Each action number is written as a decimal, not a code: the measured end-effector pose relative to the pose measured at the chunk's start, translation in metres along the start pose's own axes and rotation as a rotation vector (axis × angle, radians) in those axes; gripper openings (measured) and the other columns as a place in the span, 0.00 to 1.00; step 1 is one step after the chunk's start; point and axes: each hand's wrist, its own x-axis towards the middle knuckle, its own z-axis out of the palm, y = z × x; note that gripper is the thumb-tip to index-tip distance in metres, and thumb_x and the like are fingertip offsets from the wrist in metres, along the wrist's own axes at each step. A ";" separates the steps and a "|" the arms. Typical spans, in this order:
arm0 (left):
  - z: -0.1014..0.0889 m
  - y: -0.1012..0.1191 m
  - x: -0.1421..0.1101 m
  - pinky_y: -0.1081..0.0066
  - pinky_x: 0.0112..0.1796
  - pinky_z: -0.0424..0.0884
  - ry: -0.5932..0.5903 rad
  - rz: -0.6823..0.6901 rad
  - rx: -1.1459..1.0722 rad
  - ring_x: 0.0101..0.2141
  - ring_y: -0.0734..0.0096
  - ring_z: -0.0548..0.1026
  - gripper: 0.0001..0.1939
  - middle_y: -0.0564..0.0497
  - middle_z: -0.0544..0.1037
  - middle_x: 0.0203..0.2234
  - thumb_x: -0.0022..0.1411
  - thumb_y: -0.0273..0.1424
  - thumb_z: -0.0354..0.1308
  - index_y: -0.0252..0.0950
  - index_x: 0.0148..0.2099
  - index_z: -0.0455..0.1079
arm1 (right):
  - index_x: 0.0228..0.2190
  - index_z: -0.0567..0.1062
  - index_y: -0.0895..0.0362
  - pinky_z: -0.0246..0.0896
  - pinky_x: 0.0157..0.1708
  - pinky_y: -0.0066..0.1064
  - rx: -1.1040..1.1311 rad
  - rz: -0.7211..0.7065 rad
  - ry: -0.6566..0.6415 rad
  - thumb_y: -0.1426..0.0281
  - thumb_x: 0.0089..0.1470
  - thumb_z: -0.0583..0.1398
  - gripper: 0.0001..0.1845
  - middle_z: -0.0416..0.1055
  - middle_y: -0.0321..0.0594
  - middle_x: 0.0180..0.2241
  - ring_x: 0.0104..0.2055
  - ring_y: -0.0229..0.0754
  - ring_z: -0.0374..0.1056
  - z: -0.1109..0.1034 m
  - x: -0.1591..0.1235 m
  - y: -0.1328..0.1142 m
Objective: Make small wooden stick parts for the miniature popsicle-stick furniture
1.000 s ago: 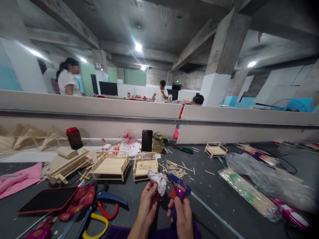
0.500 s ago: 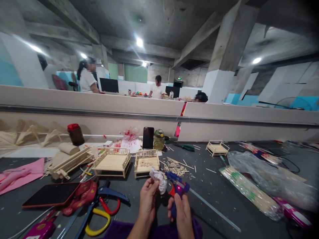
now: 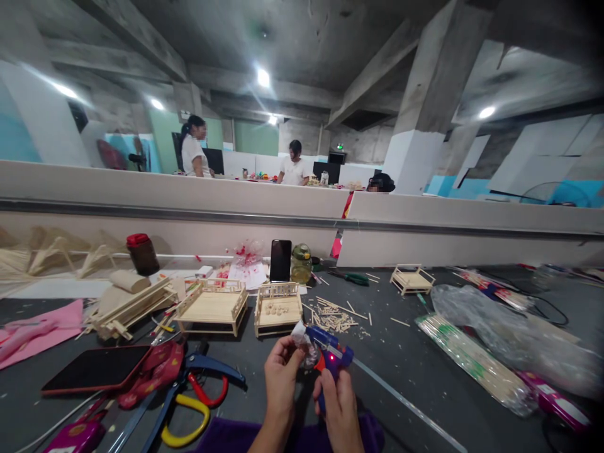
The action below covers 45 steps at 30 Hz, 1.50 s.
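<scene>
My right hand [image 3: 338, 396] is wrapped round the handle of a blue glue gun [image 3: 336, 355] with an orange trigger and a small red light. A long clear glue stick [image 3: 406, 401] sticks out of its back end. Between the fingers of my left hand [image 3: 282, 371] is a crumpled white tissue [image 3: 299, 332], held against the gun's nozzle, whose tip is hidden. Just beyond my hands stands a small wooden model bed [image 3: 278, 321] with several little pieces on it. Short wooden sticks [image 3: 335, 318] lie scattered beside it.
A larger model bed [image 3: 212, 308] stands to the left, another small one [image 3: 412, 279] at the back right. Blue-handled shears [image 3: 207, 367], yellow-handled scissors [image 3: 186, 421] and a tablet [image 3: 97, 370] lie at left. Bagged sticks [image 3: 476, 365] lie at right. A phone [image 3: 280, 261] stands upright behind.
The glue gun has shifted slightly left, and its nozzle end now meets the tissue in my left hand. In the background, a standing person has moved to the right.
</scene>
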 end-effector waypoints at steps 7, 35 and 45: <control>0.002 0.004 -0.004 0.73 0.33 0.69 -0.012 0.030 0.022 0.30 0.68 0.75 0.11 0.48 0.80 0.28 0.45 0.31 0.69 0.33 0.33 0.76 | 0.33 0.71 0.54 0.62 0.26 0.30 -0.152 -0.161 0.085 0.44 0.56 0.52 0.26 0.69 0.35 0.20 0.21 0.42 0.66 0.001 -0.002 0.003; -0.004 -0.001 0.006 0.75 0.32 0.71 0.105 -0.042 -0.105 0.29 0.70 0.77 0.14 0.49 0.82 0.28 0.40 0.30 0.71 0.33 0.33 0.77 | 0.26 0.68 0.54 0.59 0.20 0.26 0.036 -0.087 0.259 0.46 0.55 0.53 0.25 0.68 0.33 0.17 0.17 0.36 0.63 -0.006 -0.002 -0.004; -0.005 0.001 0.011 0.78 0.30 0.71 0.086 -0.184 -0.352 0.28 0.75 0.77 0.19 0.50 0.81 0.30 0.38 0.27 0.73 0.33 0.36 0.76 | 0.27 0.65 0.55 0.64 0.21 0.27 0.158 -0.030 0.051 0.47 0.56 0.54 0.23 0.70 0.33 0.22 0.18 0.36 0.66 -0.009 0.001 -0.002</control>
